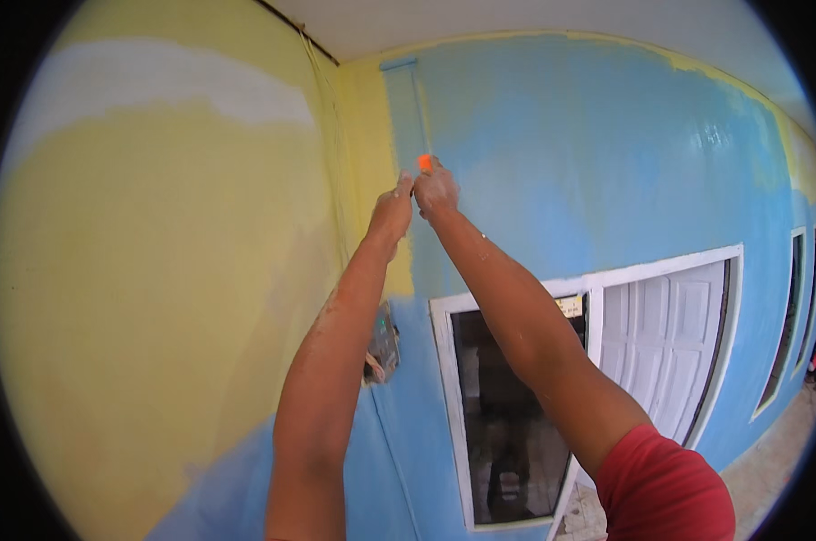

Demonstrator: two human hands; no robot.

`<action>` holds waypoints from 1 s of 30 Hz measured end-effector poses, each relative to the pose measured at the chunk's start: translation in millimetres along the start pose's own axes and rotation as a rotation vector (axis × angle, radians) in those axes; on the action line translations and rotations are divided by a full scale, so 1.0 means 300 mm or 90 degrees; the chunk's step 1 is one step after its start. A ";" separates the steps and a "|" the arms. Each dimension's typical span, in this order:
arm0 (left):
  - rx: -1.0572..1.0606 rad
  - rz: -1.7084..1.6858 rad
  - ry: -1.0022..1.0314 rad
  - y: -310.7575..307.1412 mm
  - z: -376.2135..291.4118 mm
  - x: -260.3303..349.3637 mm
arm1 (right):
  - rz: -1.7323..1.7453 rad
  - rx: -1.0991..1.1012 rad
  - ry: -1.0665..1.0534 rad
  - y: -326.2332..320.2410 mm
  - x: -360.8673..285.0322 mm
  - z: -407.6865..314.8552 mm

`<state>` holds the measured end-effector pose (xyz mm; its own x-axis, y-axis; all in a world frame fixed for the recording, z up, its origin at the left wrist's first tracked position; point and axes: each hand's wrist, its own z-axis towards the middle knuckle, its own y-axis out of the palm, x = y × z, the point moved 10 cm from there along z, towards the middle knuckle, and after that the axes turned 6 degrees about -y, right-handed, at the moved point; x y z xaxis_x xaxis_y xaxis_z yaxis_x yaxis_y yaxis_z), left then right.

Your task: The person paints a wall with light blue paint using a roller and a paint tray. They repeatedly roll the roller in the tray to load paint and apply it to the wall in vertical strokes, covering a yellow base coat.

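Observation:
My right hand [438,189] is closed around the orange handle [425,163] of a paint roller. The roller's thin wire frame [419,108] runs up from the handle to a blue-coated roller sleeve [398,63]. That sleeve lies against the upper wall, at the border between blue paint [516,135] and a yellow strip [367,128] by the corner. Just left of the right hand is my left hand [390,211], its thumb pointing up. Whether its fingers hold the lower end of the handle is hidden. Pale smears mark both hands.
An electrical box [382,345] with exposed wires sits on the wall below my left hand. Cables [333,122] run down the corner. A white-framed dark window [509,419] and a white panelled door [661,345] stand lower right. The yellow side wall [158,237] rises at left.

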<state>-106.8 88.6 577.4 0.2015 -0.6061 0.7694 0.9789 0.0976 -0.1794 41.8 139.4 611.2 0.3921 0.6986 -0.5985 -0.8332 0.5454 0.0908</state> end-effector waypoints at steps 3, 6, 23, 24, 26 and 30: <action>-0.013 0.007 -0.029 0.064 0.009 -0.099 | -0.050 0.039 -0.104 -0.046 0.147 -0.097; -0.042 0.054 -0.073 0.083 -0.027 -0.270 | -0.091 0.014 -0.105 -0.057 0.234 -0.373; 0.034 0.147 -0.181 0.238 -0.705 -0.986 | -0.051 -0.060 0.142 -0.231 0.672 -1.394; 0.046 0.140 -0.178 0.238 -0.751 -1.012 | -0.050 -0.072 0.168 -0.239 0.696 -1.447; 0.041 0.122 -0.213 0.262 -0.836 -1.072 | -0.039 -0.093 0.222 -0.266 0.733 -1.531; 0.037 0.102 -0.276 0.222 -0.993 -1.187 | -0.034 -0.135 0.281 -0.259 0.746 -1.704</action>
<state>-123.5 75.9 108.8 0.3341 -0.1952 0.9221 0.9319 0.2150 -0.2921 -5.0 16.6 63.3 0.2715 0.3845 -0.8823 -0.8959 0.4359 -0.0857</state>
